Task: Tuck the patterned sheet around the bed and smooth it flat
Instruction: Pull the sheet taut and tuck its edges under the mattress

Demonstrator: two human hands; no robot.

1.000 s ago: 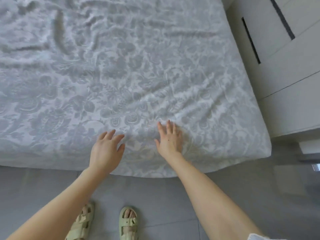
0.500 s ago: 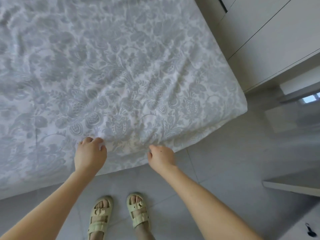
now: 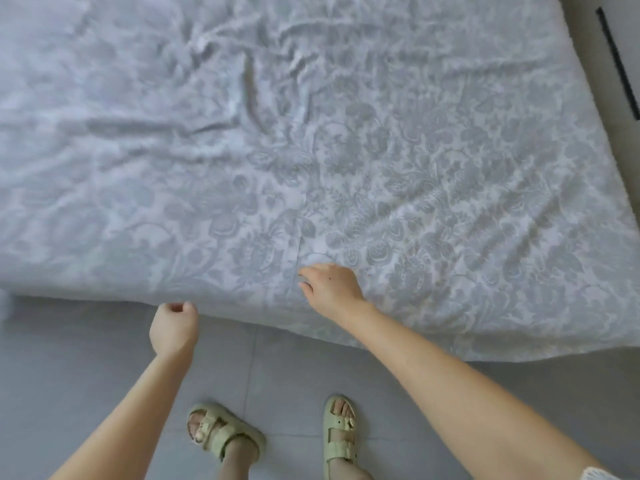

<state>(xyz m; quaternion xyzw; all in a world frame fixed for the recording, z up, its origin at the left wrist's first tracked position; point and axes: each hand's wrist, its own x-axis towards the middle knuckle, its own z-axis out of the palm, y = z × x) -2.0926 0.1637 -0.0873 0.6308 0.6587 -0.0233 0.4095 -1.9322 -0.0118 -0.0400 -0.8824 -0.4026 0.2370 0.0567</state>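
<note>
The left hand (image 3: 173, 329) hangs at the near edge of the bed (image 3: 86, 293), its grip curled; whether it pinches the hem I cannot tell. The one grey-and-white flower-patterned cotton sheet (image 3: 398, 174) covers the bed, its near edge running left to right. The right hand (image 3: 332, 289) rests on it with loose fingers, holding nothing, and is the nearer to the far wrinkles (image 3: 249, 84). Two hands, one sheet.

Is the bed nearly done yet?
Roughly halfway. Done: the patterned sheet is spread over the whole top, fairly flat at the near right. In hand: the right hand rests on it by the near edge; the left hand is curled at that edge, grip unclear. Left: the big wrinkles in the middle need smoothing, and the near edge looks untucked.
</note>
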